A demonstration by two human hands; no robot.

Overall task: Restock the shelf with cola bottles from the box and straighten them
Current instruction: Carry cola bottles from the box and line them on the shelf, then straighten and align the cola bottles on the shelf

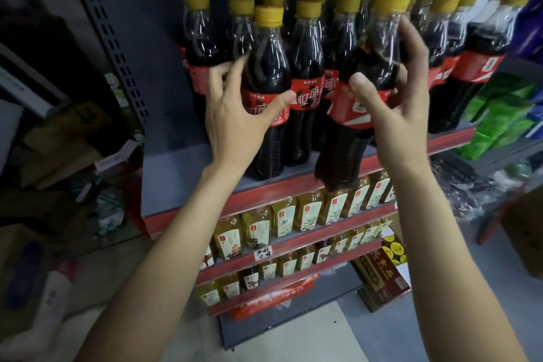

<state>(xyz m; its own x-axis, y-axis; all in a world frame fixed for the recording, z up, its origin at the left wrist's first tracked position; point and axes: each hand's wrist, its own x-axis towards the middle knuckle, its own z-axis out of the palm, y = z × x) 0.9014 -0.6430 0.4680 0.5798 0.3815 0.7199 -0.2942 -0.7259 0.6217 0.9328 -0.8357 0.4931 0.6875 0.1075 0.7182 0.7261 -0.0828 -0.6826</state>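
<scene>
Several cola bottles with yellow caps and red labels stand in rows on the top shelf (182, 173). My left hand (235, 117) wraps around the front left bottle (269, 67), which stands upright near the shelf's edge. My right hand (393, 109) holds a tilted cola bottle (361, 91) in front of the row; its base hangs just past the red shelf lip, above the tea bottles. The cola box is not in view.
Bare shelf surface lies left of the bottles, beside a perforated metal upright (117, 47). Lower shelves hold several yellow tea bottles (282, 217). Green packs (496, 117) sit on the right shelf. Cardboard and clutter (58, 141) fill the left floor; a brown box (382, 279) stands below.
</scene>
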